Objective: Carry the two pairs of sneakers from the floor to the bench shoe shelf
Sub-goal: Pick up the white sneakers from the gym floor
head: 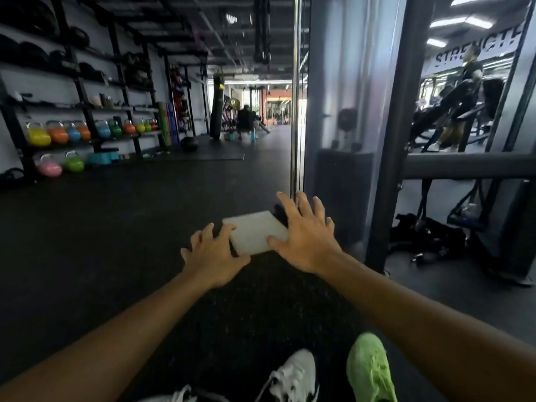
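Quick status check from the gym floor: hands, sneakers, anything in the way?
Left hand and right hand open, empty. White sneaker and green sneaker on floor, untouched. Grey pad ahead.

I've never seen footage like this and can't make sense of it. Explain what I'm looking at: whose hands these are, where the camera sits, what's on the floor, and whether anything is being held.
There is no machine here. One camera worn on a person's head looks forward and down, so you see that person's own bare arms stretching out. The left hand and right hand are spread open and hold nothing. Beyond them a flat grey pad lies on the dark gym floor. At the bottom edge, near the person, sit a white sneaker and a bright green sneaker; a further white one is barely visible. Colourful kettlebells line a rack on the left.
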Demonstrator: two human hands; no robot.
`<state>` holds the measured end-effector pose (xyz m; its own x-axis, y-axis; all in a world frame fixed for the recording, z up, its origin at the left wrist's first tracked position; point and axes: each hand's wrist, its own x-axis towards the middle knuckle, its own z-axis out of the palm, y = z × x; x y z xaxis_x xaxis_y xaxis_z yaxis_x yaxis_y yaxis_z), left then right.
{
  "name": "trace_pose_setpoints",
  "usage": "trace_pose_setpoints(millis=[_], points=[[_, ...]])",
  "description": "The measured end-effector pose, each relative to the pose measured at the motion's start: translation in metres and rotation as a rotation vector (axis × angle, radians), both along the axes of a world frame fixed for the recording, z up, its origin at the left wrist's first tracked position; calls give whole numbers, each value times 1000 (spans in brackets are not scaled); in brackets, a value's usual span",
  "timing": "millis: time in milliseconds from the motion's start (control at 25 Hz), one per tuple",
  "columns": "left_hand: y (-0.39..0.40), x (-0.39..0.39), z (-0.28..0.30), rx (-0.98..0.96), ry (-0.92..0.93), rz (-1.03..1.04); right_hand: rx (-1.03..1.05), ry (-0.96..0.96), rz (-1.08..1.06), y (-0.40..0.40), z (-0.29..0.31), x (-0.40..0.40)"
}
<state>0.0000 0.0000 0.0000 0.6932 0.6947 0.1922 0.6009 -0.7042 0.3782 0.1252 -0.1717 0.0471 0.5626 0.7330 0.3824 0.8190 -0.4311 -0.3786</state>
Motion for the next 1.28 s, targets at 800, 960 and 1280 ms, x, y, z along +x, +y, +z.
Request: trace_pose_setpoints(millis=[800, 960, 1280], points=[[-59, -59, -269, -428, 518, 372, -832, 420, -5, 15, -295, -104], [-54, -79, -277, -311, 525, 92, -852, 377, 32, 5, -300, -97], [-53, -89, -280, 86, 613, -538, -919, 204, 163, -32, -304, -85]])
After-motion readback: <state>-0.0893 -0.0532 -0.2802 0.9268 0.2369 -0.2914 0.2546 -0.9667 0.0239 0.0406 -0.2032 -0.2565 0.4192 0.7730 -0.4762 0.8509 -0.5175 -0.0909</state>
